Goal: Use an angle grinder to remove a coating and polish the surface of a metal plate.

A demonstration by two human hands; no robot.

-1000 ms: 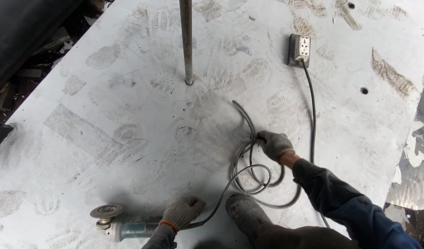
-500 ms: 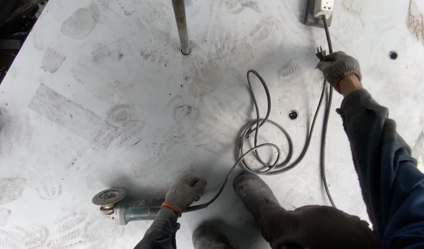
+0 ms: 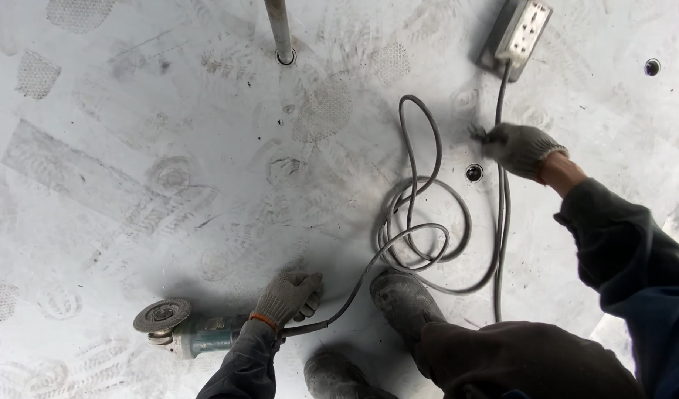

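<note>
My left hand [image 3: 286, 295], in a grey knit glove, grips the body of an angle grinder [image 3: 195, 331] whose grinding disc [image 3: 162, 315] rests near the dusty metal floor at lower left. The grinder's grey cable [image 3: 421, 222] runs right and lies in loose coils on the floor. My right hand [image 3: 518, 148], also gloved, holds the plug end of that cable just below a white socket box [image 3: 522, 29] at the top right. The plug prongs stick out left of the fingers.
A steel pole [image 3: 279, 29] rises from a hole in the floor at top centre. The socket box's own lead [image 3: 500, 244] runs down the right side. Small holes [image 3: 474, 173] dot the plate. My two boots [image 3: 402, 299] stand at the bottom centre.
My right hand left the coils, carried the plug up to the right, and now sits a little lower and further left, below the socket box. The left hand stays on the grinder.
</note>
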